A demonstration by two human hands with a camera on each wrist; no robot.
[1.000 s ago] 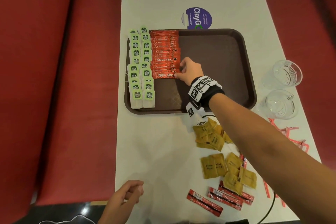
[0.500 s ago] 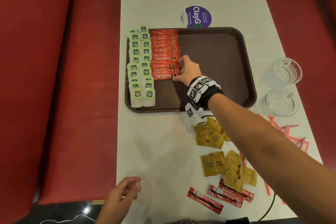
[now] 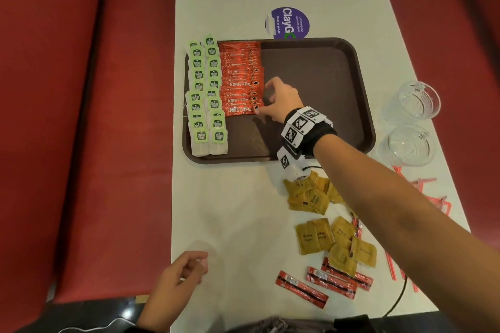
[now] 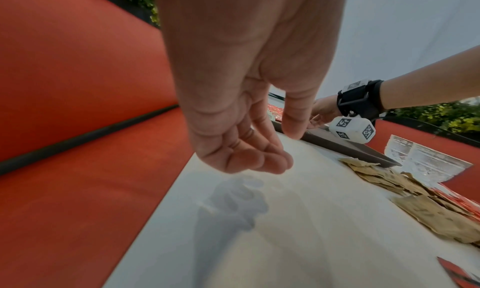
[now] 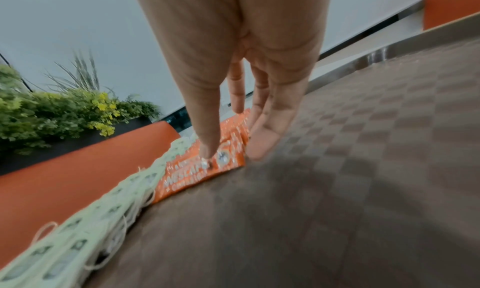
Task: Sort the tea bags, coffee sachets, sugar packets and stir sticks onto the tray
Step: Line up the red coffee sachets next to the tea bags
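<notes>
A brown tray (image 3: 324,62) holds two columns of green-tagged tea bags (image 3: 207,94) along its left side, with a stack of orange coffee sachets (image 3: 239,81) beside them. My right hand (image 3: 262,98) is over the tray at the right ends of the sachets. In the right wrist view its fingers are straight (image 5: 231,155). One fingertip (image 5: 207,157) presses on the nearest sachet (image 5: 189,179), and another rests at that sachet's end on the tray (image 5: 363,169). My left hand (image 3: 189,267) hangs loosely curled and holds nothing (image 4: 259,148) over the table's near left edge.
Brown sugar packets (image 3: 311,197) and three loose red sachets (image 3: 324,281) lie on the white table in front of the tray. Red stir sticks (image 3: 422,186) are scattered at the right edge, near two glass cups (image 3: 414,101). A purple sticker (image 3: 288,23) lies behind the tray. A red bench (image 3: 81,116) runs along the left.
My right hand has stayed at the right ends of the sachets, with its fingers shifting slightly. The left hand has hardly moved.
</notes>
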